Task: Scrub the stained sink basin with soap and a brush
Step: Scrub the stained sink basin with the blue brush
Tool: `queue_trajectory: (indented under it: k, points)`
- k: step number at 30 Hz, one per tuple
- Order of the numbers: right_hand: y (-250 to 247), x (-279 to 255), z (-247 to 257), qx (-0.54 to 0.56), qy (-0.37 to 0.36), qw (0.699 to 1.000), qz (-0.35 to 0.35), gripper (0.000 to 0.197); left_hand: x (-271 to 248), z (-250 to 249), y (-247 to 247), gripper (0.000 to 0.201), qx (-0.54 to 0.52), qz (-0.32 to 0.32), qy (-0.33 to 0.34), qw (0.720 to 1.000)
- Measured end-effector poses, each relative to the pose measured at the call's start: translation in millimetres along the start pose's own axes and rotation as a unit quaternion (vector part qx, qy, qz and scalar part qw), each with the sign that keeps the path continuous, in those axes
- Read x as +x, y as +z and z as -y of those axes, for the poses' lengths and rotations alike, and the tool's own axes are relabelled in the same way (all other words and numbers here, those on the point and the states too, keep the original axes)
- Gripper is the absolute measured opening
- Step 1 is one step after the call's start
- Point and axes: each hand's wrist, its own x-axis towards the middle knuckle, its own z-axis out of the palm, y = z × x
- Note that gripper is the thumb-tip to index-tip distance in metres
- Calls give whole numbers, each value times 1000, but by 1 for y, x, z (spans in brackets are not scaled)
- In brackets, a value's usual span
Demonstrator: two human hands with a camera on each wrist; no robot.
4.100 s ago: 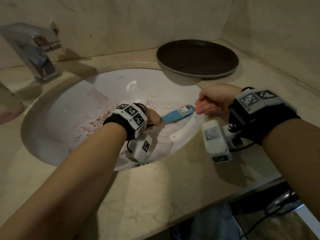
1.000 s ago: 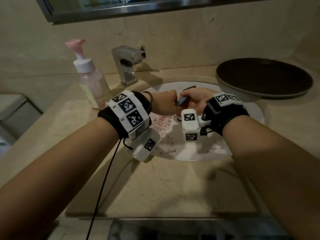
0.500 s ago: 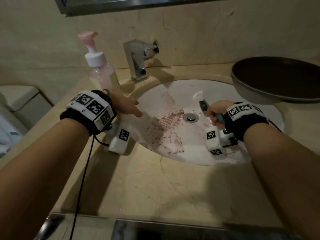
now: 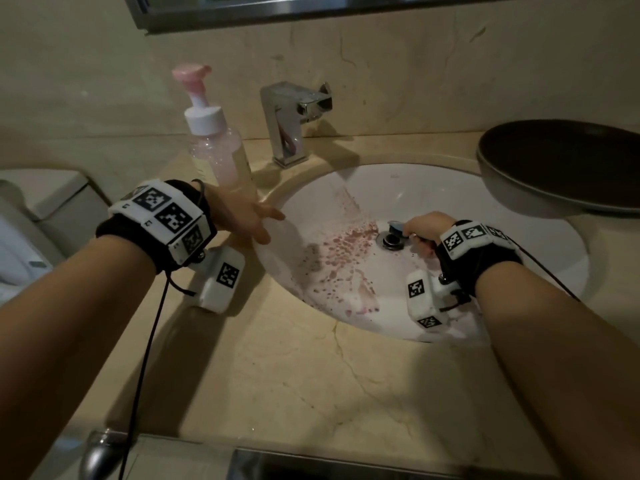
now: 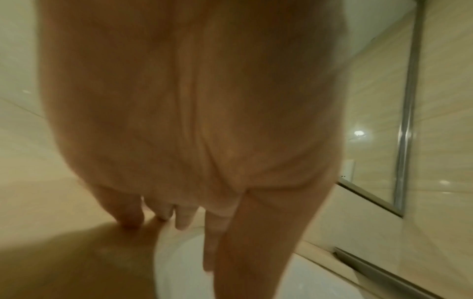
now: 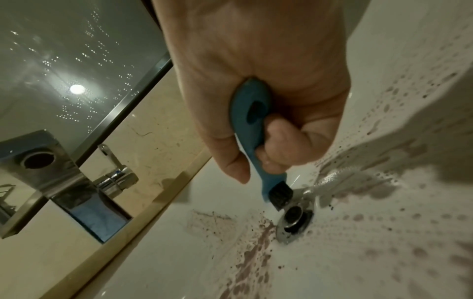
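Observation:
The white sink basin [image 4: 433,188] carries reddish-purple stains [image 4: 346,251] left of the metal drain [image 4: 393,240]. My right hand [image 4: 427,228] grips a blue brush [image 6: 252,129] by its handle; the black bristles [image 6: 280,195] sit at the drain's [image 6: 294,219] edge. Stains [image 6: 252,261] spread across the basin in the right wrist view. My left hand [image 4: 247,216] lies open with straight fingers on the basin's left rim, holding nothing; its fingers [image 5: 184,217] point down at the rim. A pink soap pump bottle [image 4: 216,140] stands just behind that hand.
A chrome faucet [image 4: 291,116] stands behind the basin. A dark round plate [image 4: 561,164] overhangs the basin's right side on the beige marble counter [image 4: 311,375]. A mirror edge [image 4: 311,5] runs along the wall above. A white toilet [image 4: 41,209] sits at far left.
My right hand has moved the brush head leftward onto the drain. My left hand has stayed on the left rim. The camera view has shifted slightly.

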Motion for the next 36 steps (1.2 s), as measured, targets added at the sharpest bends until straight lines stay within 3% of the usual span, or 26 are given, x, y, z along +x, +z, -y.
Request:
queue_trajectory:
  k: [3, 7, 9, 12, 15, 16, 20, 23, 33, 36]
  points:
    - [-1, 2, 0, -3, 17, 1000, -18, 28, -4, 5, -4, 48, 69, 53, 15, 996]
    - [-3, 8, -3, -32, 19, 998, -44, 24, -7, 1, -2, 52, 187, 42, 27, 981]
    - [-4, 10, -3, -37, 17, 998, -43, 24, -8, 0, -1, 50, 197, 50, 28, 979]
    - [-5, 12, -3, -40, 9, 999, -29, 21, -10, -1, -3, 35, 115, 21, 38, 992]
    - [-5, 10, -2, -29, 4, 1000, -12, 21, -11, -5, -11, 13, -35, -85, 35, 995]
    - [-5, 9, -1, -17, 3, 1000, -6, 22, -10, -5, -14, 15, -64, -99, 17, 993]
    - [-6, 6, -2, 37, 0, 999, -4, 23, 1, 0, -9, 40, -73, -51, -70, 994]
    - [-6, 6, -3, 70, -2, 997, -13, 25, 10, 4, -2, 47, -105, -54, -96, 988]
    - [-3, 12, 0, 99, -6, 995, 19, 16, 12, 15, 0, 40, -274, -55, -88, 956]
    - [2, 12, 0, 25, -2, 999, 36, 26, 11, 17, 4, 38, -381, -61, -69, 920]
